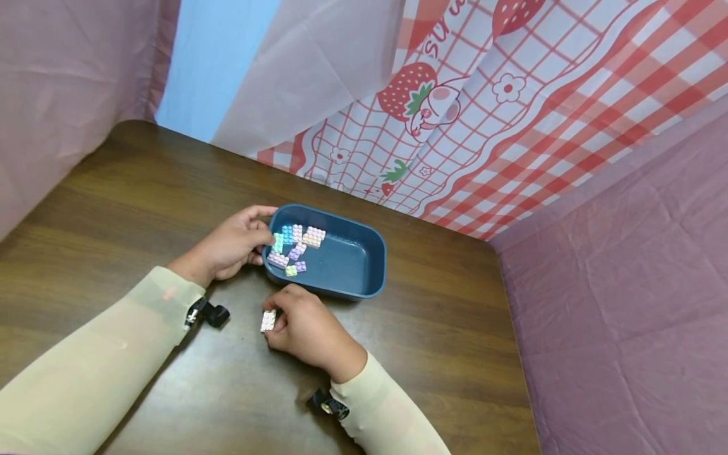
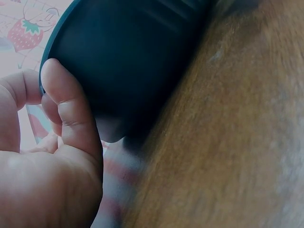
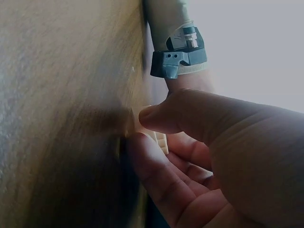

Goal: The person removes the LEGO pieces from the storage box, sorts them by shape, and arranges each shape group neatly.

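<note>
A dark blue bin [image 1: 355,253] stands on the table with several pastel toy building bricks [image 1: 297,251] gathered at its left end. My left hand [image 1: 233,245] grips the bin's left end, thumb against the wall and fingers at the rim; the left wrist view shows the thumb pressed on the dark bin wall [image 2: 128,57]. In front of the bin, my right hand [image 1: 309,327] pinches a white building brick [image 1: 268,320] between thumb and fingers, near the tabletop. The right wrist view shows the brick [image 3: 161,141] partly hidden behind the fingers.
The wooden table [image 1: 443,354] surrounds the bin on all sides. A red-and-white strawberry cloth [image 1: 455,114] hangs behind it, and plain pinkish cloths [image 1: 614,303] hang at left and right. Each wrist wears a small black camera mount [image 1: 327,403].
</note>
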### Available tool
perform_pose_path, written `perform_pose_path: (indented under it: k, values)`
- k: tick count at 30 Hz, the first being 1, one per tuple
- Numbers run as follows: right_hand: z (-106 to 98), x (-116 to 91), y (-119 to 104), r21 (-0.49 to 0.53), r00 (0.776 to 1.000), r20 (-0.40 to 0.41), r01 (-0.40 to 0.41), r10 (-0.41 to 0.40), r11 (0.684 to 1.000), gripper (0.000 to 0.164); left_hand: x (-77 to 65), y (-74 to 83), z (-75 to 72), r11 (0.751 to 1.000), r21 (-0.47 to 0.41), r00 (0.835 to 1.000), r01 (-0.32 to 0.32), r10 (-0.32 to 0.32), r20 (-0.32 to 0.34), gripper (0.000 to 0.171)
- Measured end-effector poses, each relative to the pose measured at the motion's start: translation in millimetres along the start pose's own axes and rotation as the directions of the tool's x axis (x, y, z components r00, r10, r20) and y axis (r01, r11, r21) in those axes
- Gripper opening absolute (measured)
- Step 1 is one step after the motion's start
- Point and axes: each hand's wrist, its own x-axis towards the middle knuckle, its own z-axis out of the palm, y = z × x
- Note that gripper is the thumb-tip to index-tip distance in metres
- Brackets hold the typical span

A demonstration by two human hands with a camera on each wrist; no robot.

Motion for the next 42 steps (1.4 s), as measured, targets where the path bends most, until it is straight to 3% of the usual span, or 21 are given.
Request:
perform_pose_path:
  k: [27, 42]
  values:
    - [2.0, 0.2, 1.3, -0.032, 0.999, 0.007, -0.037, 0.037, 0.999, 0.039, 1.2, -0.5, -1.4, 1.0, 0.007, 1.0, 0.008, -0.008, -0.005, 0.07]
    - [2.4, -4.7, 1.8, 0.05, 0.999, 0.004, -0.045, 0.045, 0.998, 0.051, 1.6, -0.6, -1.8, 1.0, -0.003, 1.0, -0.006, 0.006, 0.002, 0.07]
